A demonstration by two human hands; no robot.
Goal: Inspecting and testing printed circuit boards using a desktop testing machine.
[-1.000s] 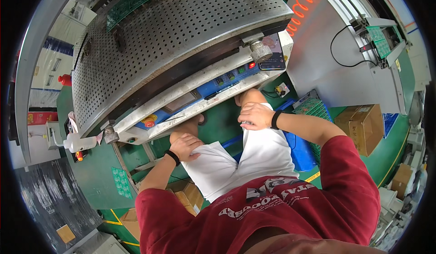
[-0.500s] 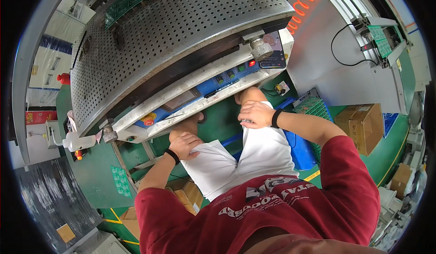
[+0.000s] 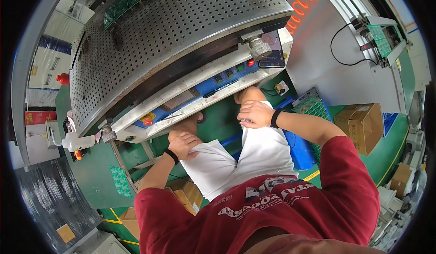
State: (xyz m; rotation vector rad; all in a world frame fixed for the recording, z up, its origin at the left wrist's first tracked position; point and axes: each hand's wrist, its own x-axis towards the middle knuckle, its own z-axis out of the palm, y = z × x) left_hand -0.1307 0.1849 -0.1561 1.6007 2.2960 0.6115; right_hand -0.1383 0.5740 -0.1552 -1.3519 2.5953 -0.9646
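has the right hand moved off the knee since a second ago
No. The right hand still rests on the knee in white shorts, just below the machine's control panel, as before.

You are sitting in an electronics factory; a perforated press machine point(image 3: 172, 40) is looming at twelve o'clock; green circuit boards point(image 3: 313, 105) are lying at three.

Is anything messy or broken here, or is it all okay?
Nothing looks broken or spilled. The person sits at the machine with both hands resting on their knees: left hand, right hand, holding nothing. The one loose-looking thing is a green board lying on the green floor by the machine's frame.
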